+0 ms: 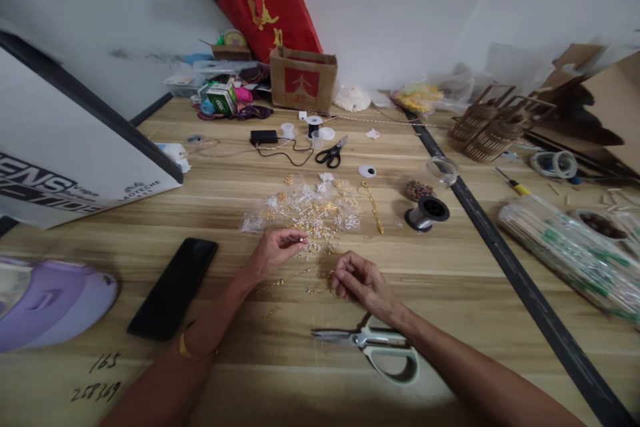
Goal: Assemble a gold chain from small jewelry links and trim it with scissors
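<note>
With the left hand pinched on a tiny bead at the near edge of the findings pile, and the right hand pinching the thin gold chain lying on the desk, small steady fingertip work seems wisest.

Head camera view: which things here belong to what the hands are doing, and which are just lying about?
In use: left hand pinching a small gold piece; right hand at the gold chain; bags of findings.
Lying about: phone, black scissors, wire spool, purple cap, pale-handled scissors.
</note>
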Motion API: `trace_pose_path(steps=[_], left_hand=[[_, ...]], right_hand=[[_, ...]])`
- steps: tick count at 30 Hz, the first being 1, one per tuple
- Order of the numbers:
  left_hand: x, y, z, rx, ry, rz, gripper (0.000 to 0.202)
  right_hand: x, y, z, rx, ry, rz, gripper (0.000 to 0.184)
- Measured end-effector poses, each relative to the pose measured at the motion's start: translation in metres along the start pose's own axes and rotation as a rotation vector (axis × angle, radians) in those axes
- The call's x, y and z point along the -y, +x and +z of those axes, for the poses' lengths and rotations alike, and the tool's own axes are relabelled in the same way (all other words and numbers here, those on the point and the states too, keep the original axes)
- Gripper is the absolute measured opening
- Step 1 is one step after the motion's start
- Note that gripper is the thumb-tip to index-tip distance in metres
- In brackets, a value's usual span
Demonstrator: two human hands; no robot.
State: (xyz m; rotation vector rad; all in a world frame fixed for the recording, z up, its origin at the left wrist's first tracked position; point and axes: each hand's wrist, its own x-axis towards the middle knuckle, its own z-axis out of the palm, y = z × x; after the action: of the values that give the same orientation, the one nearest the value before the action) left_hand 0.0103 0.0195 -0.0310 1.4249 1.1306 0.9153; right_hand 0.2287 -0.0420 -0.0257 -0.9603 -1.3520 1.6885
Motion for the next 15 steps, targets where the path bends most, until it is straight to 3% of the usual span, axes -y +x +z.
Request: trace_pose_path(steps=[15], left_hand=[[-0.0024,-0.0014,0.0006,-0.006,-0.022,0.069,0.029]], right_hand=[[0.0016,0.0005,0.0009,-0.006,-0.01,0.001,0.031]])
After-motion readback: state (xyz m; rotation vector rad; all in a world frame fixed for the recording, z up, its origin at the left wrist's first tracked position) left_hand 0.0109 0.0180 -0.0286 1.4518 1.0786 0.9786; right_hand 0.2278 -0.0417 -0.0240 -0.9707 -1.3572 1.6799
